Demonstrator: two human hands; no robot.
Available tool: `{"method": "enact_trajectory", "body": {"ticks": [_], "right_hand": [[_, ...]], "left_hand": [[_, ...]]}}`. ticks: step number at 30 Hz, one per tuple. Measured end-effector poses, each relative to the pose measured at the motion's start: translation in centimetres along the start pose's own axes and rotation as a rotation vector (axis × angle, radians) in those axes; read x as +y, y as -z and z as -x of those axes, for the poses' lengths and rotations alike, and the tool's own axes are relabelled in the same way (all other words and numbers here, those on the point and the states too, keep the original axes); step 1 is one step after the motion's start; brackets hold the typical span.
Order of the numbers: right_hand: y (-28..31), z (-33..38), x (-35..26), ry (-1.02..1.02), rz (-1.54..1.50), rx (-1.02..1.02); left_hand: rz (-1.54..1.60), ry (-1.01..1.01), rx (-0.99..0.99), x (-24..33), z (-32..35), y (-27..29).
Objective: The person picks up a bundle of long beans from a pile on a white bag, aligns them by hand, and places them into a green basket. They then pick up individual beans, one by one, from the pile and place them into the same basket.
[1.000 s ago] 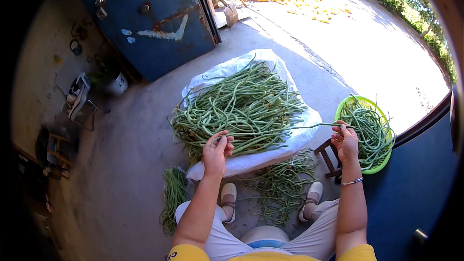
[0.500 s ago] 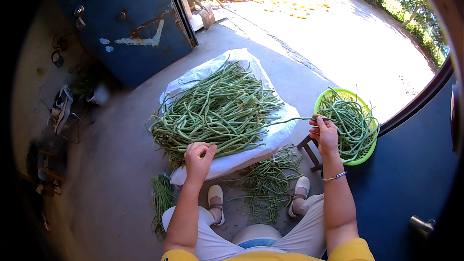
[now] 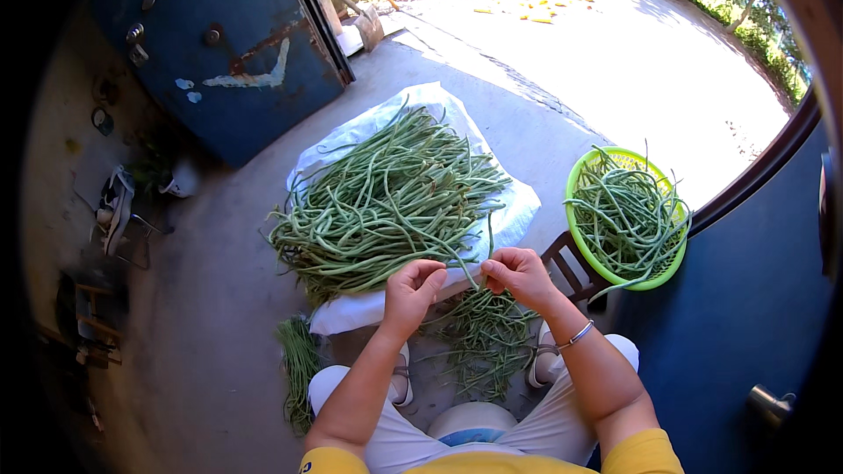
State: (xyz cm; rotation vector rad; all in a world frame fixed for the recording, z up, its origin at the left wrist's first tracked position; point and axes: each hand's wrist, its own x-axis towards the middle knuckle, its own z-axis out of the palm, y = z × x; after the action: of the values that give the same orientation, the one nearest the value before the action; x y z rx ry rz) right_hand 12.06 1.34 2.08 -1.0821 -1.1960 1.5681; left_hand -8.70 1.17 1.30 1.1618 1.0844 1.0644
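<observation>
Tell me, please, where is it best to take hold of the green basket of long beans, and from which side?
Probably grip the green basket at its bare left rim, coming from the pile side. Long beans droop over its right and lower edges, so those parts are covered, and it seems to rest on a small wooden stool.

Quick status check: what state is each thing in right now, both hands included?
Left hand: closed, fingers pinched on a long bean.
Right hand: closed, pinching the same long bean.
Bean pile: heaped loose on the white sack.
Green basket: upright, partly filled with beans.
Trimmings: scattered on the ground between the feet.
Blue door: paint scuffed and chipped.
</observation>
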Motion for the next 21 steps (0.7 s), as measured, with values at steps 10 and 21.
{"method": "enact_trajectory", "body": {"ticks": [10, 21], "right_hand": [[-2.9, 0.1, -0.5, 0.246, 0.636, -0.188], [-4.8, -0.9, -1.2, 0.298, 0.611, -0.016]], "left_hand": [[0.149, 0.152, -0.122, 1.7, -0.1, 0.1], [0.398, -0.044, 0.163, 1.6, -0.5, 2.9]]}}
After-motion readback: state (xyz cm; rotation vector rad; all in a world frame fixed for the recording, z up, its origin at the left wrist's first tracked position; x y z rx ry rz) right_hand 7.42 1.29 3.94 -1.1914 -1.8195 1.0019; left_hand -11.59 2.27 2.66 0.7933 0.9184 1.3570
